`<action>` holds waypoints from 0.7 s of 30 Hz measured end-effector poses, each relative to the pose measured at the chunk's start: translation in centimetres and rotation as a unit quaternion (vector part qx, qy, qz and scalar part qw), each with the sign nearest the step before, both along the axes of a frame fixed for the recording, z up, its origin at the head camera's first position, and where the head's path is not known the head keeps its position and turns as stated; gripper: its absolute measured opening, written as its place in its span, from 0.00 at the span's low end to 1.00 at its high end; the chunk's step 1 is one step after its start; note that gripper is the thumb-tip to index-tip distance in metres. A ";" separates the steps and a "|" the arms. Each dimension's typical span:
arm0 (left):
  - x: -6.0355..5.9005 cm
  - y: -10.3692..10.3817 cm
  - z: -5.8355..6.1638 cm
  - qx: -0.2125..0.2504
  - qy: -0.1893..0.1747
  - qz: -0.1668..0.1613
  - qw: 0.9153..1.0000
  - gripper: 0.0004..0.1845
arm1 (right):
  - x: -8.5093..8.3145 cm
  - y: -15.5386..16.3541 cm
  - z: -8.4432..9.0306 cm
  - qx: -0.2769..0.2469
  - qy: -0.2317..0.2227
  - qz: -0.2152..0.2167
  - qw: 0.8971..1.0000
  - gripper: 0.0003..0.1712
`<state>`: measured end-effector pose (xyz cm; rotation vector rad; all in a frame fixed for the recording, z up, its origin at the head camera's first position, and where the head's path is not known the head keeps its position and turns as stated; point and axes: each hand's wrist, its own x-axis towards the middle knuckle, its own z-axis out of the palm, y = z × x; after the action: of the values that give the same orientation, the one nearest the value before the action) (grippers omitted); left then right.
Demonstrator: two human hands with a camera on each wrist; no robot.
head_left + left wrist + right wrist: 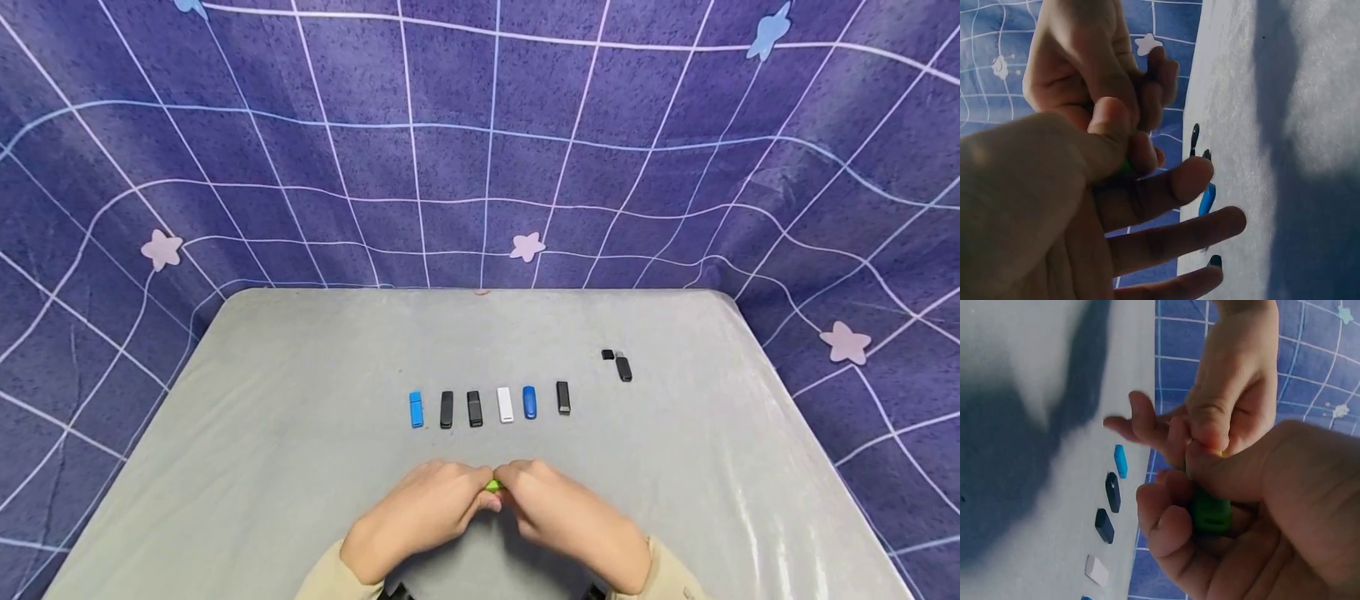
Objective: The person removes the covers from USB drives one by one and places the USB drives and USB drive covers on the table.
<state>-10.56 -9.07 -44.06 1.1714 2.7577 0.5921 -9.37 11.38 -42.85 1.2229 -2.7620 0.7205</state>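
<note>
Currently both hands, left hand [420, 512] and right hand [562, 517], pinch the small green plastic flash drive [1210, 512] between curled fingers above the grey surface [300, 433]; next, judging by this grip, a straight pull or push along its axis.

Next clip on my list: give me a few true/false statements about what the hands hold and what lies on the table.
1. Both hands grip one green stick between them. True: the left hand and right hand meet on the green stick.
2. Six sticks lie in a row beyond the hands. True, running from the light blue stick to a black stick.
3. The row holds a red stick. False: only blue, black and white.
4. The white stick lies at the row's left end. False: it lies among the others, right of the middle.
</note>
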 end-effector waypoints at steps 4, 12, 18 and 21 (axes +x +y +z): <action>0.2 -0.1 0.3 0.009 -0.037 -0.013 0.999 0.20 | 0.0 0.4 0.3 -0.034 -0.043 0.004 0.999 0.13; 0.5 -0.5 0.7 0.034 -0.046 -0.057 0.997 0.20 | -0.1 1.7 0.4 -0.076 -0.088 0.067 0.991 0.16; 0.8 -0.8 0.9 0.056 -0.024 -0.076 0.995 0.20 | -0.3 2.0 0.5 -0.108 -0.083 0.127 0.983 0.15; 1.0 -1.0 1.0 0.067 -0.019 -0.074 0.995 0.19 | -0.4 2.0 0.6 -0.119 -0.078 0.144 0.979 0.13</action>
<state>-9.60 -10.06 -43.10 1.3606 2.6059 0.7824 -9.73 13.36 -42.29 1.5903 -2.5372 1.1778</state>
